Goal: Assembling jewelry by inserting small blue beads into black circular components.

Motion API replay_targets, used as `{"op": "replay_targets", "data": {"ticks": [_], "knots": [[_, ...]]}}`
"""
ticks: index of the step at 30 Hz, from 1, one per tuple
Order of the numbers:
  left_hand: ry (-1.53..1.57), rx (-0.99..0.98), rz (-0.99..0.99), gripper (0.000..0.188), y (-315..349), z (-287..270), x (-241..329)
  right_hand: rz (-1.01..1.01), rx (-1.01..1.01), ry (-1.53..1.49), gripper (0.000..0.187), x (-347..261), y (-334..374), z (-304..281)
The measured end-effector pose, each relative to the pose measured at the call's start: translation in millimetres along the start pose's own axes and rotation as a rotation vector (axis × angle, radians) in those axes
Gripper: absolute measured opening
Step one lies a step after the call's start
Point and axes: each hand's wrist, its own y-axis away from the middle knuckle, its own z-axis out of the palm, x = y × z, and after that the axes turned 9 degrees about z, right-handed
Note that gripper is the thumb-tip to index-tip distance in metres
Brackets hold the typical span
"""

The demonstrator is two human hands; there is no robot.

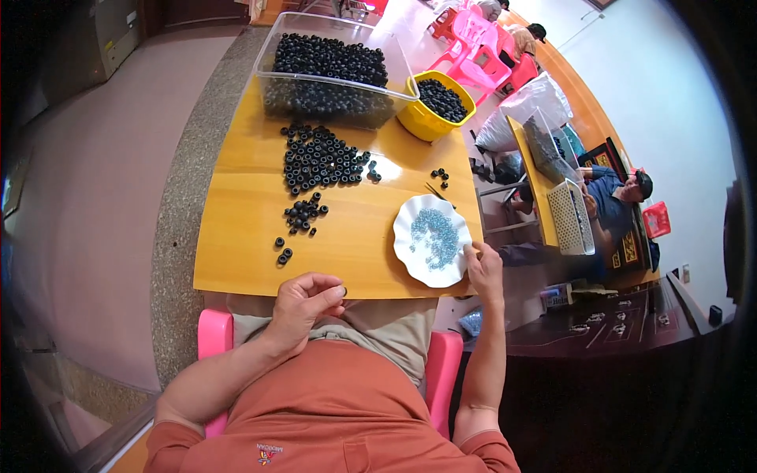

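When read from left to right, first some loose black rings (284,256) near the front edge of the yellow table (363,248). Next, the left hand (307,307), just in front of that edge, with thumb and forefinger pinched on a small black piece (344,292), probably a similar ring. Farther back, a spread heap of black rings (323,162), and behind it a clear bin (339,79) with many more. Then a yellow tub (418,126) of black pieces, and nearer, a white wavy-edged plate (404,248) with pale blue beads (435,236). Last, the right hand (483,268), with fingers at the plate's right rim; not possible to tell whether gripping or only touching.

Possible trouble: dropping of the held piece into the lap, from a loosened pinch away from the tabletop; also spilling of beads, from a careless pull on the low rim near the table's right edge.

As for direction, held piece too small and too covered to judge opening or long axis. Plate lying face up, without any pointing end, seemingly a little longer from back to front.
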Motion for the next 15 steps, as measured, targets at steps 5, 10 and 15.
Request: {"op": "replay_targets", "data": {"ticks": [5,10,15], "knots": [[-0.001,-0.020,0.026,0.014,-0.1,-0.6,-1.2,0.181,-0.121,-0.441,0.027,7.2,6.8,13.6],[-0.004,0.000,0.015,0.013,0.9,-1.8,-2.3,0.285,-0.160,-0.803,0.019,2.1,15.9,26.1],[-0.027,-0.002,0.071,0.015,-1.3,-0.9,-6.0,0.219,-0.062,-0.967,0.018,1.2,20.0,38.6]]}}
